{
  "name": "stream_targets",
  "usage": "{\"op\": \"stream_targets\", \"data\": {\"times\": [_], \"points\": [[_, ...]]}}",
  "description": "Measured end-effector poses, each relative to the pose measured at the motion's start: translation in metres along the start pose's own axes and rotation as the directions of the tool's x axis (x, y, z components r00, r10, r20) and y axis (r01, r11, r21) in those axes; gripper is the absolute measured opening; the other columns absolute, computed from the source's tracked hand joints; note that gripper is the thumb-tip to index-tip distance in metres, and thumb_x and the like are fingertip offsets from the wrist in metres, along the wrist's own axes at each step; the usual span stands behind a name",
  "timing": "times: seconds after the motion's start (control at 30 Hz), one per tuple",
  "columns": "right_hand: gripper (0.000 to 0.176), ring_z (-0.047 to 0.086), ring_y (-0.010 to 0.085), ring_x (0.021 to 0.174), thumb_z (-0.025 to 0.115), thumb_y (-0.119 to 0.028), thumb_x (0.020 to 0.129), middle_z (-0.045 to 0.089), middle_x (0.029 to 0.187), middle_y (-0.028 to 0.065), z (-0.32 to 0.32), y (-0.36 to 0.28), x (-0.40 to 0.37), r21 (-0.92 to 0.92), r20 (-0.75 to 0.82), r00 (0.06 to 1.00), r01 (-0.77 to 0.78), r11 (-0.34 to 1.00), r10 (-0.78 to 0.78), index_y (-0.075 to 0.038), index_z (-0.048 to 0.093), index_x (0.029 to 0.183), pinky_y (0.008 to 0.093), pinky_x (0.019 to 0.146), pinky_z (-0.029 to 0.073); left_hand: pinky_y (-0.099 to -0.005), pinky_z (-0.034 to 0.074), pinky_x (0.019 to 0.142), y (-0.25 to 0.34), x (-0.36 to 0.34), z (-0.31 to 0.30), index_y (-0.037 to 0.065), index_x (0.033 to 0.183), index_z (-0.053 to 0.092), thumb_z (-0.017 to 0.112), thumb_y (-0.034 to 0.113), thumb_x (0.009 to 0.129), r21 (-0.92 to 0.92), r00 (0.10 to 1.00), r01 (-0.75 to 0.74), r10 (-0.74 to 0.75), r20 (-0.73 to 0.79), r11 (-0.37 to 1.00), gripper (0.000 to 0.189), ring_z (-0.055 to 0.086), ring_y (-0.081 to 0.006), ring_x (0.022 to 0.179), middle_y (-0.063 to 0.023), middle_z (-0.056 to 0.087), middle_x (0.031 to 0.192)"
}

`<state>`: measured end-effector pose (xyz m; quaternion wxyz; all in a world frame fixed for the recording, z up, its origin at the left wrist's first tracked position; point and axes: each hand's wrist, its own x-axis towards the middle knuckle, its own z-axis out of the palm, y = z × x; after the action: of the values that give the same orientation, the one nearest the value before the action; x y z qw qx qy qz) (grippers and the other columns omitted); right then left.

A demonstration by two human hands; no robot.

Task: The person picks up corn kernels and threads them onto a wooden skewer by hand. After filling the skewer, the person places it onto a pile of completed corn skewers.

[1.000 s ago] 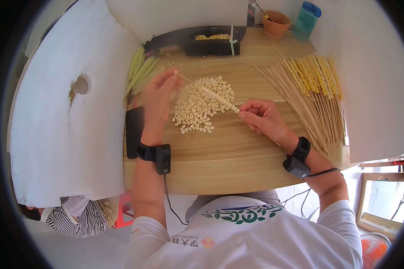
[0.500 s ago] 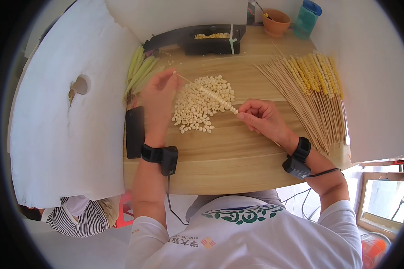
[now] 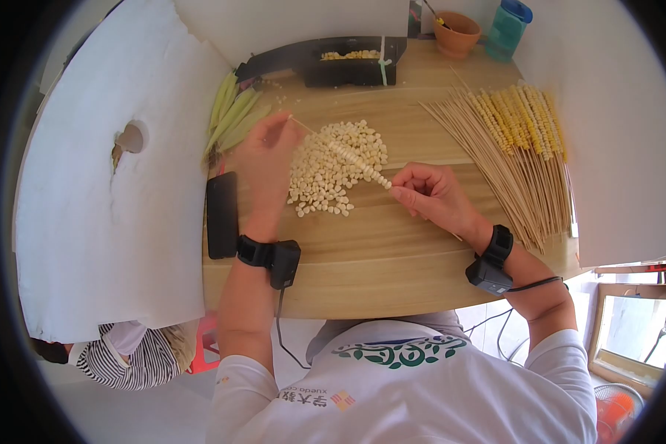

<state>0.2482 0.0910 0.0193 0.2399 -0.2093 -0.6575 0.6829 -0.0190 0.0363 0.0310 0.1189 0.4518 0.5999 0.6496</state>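
My right hand (image 3: 438, 198) is closed on a thin wooden skewer, just below a row of pale corn kernels (image 3: 357, 160) threaded along it. The skewer slants up to the left, and its bare upper end (image 3: 300, 123) points at my left hand (image 3: 265, 159). Motion smears my left hand; its thumb and forefinger are close to the skewer tip, where a small pale bit shows. Whether those fingers grip anything cannot be made out. Beneath the skewer lies a heap of loose pale corn kernels (image 3: 322, 177) on the wooden table (image 3: 362, 259).
On the right lie many bare skewers (image 3: 496, 170) and several skewers of yellow corn (image 3: 522, 122). A black tray of kernels (image 3: 351, 70), clay pot (image 3: 457, 35) and blue-green jug (image 3: 508, 29) stand behind. Green husks (image 3: 233, 115) and a black phone (image 3: 222, 214) are left.
My left hand has shifted slightly right, still blurred near the skewer tip. The right hand and the threaded kernels have stayed nearly in place.
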Motion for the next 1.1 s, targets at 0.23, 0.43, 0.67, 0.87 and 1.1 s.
{"op": "stream_targets", "data": {"times": [0.23, 0.43, 0.67, 0.87, 1.1], "points": [[0.010, 0.042, -0.0016, 0.056, 0.062, -0.013, 0.092, 0.050, 0.064, -0.0085, -0.001, 0.001, 0.001, -0.014, 0.015, 1.000, -0.005, 1.000, 0.005, -0.004, 0.060, 0.089, 0.0165, 0.049, 0.032, -0.0205, 0.049, 0.064, -0.006, -0.002, 0.002, -0.003, 0.103, 0.063, 0.059, 0.001, 0.090, 0.037, 1.000, -0.023, 0.022, 0.001, 0.999, 0.015, 0.060, -0.0086, 0.069, -0.0067, 0.067, 0.079], [0.009, 0.042, -0.0019, 0.055, 0.062, -0.013, 0.092, 0.050, 0.064, -0.0085, 0.000, -0.006, 0.000, -0.011, 0.003, 1.000, -0.015, 1.000, 0.015, -0.004, 0.060, 0.089, 0.0162, 0.049, 0.032, -0.0211, 0.049, 0.065, -0.003, -0.001, 0.002, -0.002, 0.105, 0.063, 0.058, 0.001, 0.090, 0.072, 0.999, -0.034, 0.033, 0.015, 0.997, 0.016, 0.061, -0.0089, 0.071, -0.0065, 0.067, 0.081], [0.009, 0.043, -0.0017, 0.055, 0.062, -0.013, 0.092, 0.050, 0.064, -0.0084, 0.000, -0.008, -0.001, 0.009, -0.009, 1.000, -0.017, 1.000, 0.017, -0.004, 0.061, 0.089, 0.0159, 0.048, 0.032, -0.0238, 0.051, 0.063, 0.001, 0.007, -0.006, -0.002, 0.105, 0.064, 0.058, 0.011, 0.093, -0.410, 0.962, 0.272, -0.257, 0.094, 0.871, 0.019, 0.064, -0.0138, 0.075, -0.0082, 0.066, 0.087], [0.010, 0.043, -0.0015, 0.054, 0.062, -0.013, 0.092, 0.051, 0.064, -0.0080, -0.001, -0.006, 0.000, 0.020, -0.010, 1.000, -0.021, 1.000, 0.021, -0.004, 0.061, 0.089, 0.0161, 0.047, 0.032, -0.0233, 0.051, 0.063, -0.008, 0.009, -0.012, 0.000, 0.102, 0.066, 0.062, 0.015, 0.091, -0.547, 0.904, 0.421, -0.385, 0.185, 0.724, 0.019, 0.062, -0.0113, 0.073, -0.0043, 0.066, 0.084], [0.010, 0.044, -0.0012, 0.054, 0.063, -0.014, 0.091, 0.052, 0.064, -0.0076, -0.002, -0.004, 0.000, 0.017, -0.016, 1.000, -0.025, 1.000, 0.025, -0.004, 0.060, 0.089, 0.0162, 0.047, 0.032, -0.0222, 0.050, 0.061, -0.009, 0.010, -0.012, 0.001, 0.100, 0.067, 0.065, 0.015, 0.090, -0.584, 0.885, 0.452, -0.423, 0.196, 0.675, 0.018, 0.058, -0.0099, 0.068, -0.0017, 0.064, 0.079]]}}
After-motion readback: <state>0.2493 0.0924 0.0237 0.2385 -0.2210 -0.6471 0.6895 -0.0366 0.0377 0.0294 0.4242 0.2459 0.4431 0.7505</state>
